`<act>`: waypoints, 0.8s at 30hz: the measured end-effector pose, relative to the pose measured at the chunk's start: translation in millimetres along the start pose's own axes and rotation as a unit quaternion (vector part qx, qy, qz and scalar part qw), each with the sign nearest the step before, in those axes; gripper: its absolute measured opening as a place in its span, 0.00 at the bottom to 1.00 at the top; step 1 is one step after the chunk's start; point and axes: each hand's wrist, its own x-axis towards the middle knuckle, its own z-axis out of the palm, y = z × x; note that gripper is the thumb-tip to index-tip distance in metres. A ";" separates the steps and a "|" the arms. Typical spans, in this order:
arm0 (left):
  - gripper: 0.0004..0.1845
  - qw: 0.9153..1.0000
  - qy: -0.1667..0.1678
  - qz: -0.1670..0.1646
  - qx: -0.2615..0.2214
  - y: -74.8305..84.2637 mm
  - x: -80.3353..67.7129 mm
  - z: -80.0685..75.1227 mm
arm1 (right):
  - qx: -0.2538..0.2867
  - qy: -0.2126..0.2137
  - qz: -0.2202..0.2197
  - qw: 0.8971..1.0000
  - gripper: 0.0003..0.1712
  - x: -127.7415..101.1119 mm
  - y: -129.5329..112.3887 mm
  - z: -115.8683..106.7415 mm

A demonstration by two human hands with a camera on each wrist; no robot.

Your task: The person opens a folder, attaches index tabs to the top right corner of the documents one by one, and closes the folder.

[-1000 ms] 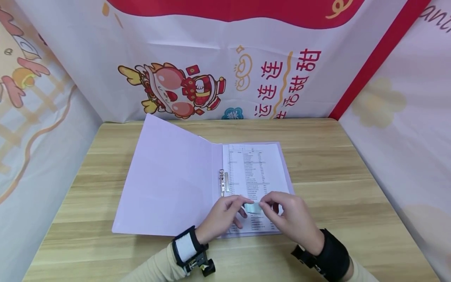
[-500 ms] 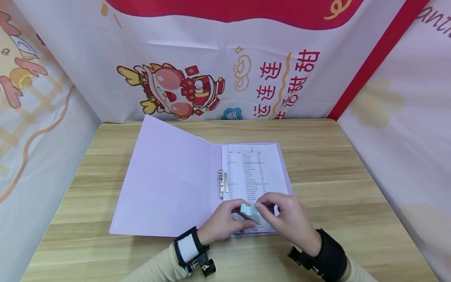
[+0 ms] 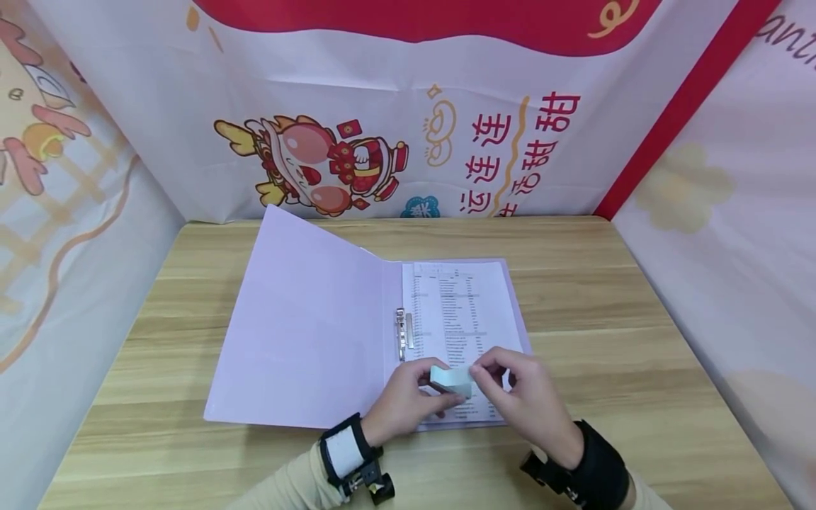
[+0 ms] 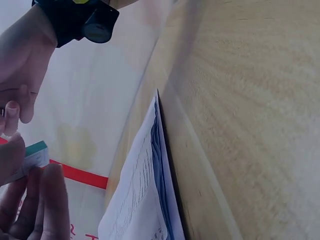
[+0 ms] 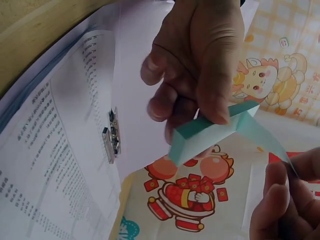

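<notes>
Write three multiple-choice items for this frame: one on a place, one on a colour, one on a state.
1. Where is the printed sheet?
A. on the folder's right half
B. on the bare table
C. on the folder's left flap

2. What colour is the sticky pad?
A. red
B. pale green
C. black

3. How is the pad held?
A. lying loose on the table
B. the left hand holds it while the right hand pinches its top sheet
C. clamped in the folder's clip

Answers: 1 A, the sheet lies right of the clip in the folder. 2 B, the right wrist view shows mint sides. 3 B, that view shows one sheet lifted.
</notes>
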 end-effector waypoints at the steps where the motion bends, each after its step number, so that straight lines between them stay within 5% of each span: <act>1: 0.10 1.000 0.002 -0.002 -0.005 0.2 -0.2 0.2 | -0.003 0.006 0.011 1.000 0.11 -0.6 0.3 -0.3; 10: 0.10 1.000 0.013 0.002 -0.023 -0.2 0.0 -0.4 | -0.018 -0.009 0.076 0.997 0.17 -1.8 0.7 -0.3; 24: 0.09 0.998 -0.006 0.013 -0.057 -1.6 0.3 -2.4 | -0.004 -0.003 0.063 0.998 0.14 -0.3 0.9 -1.4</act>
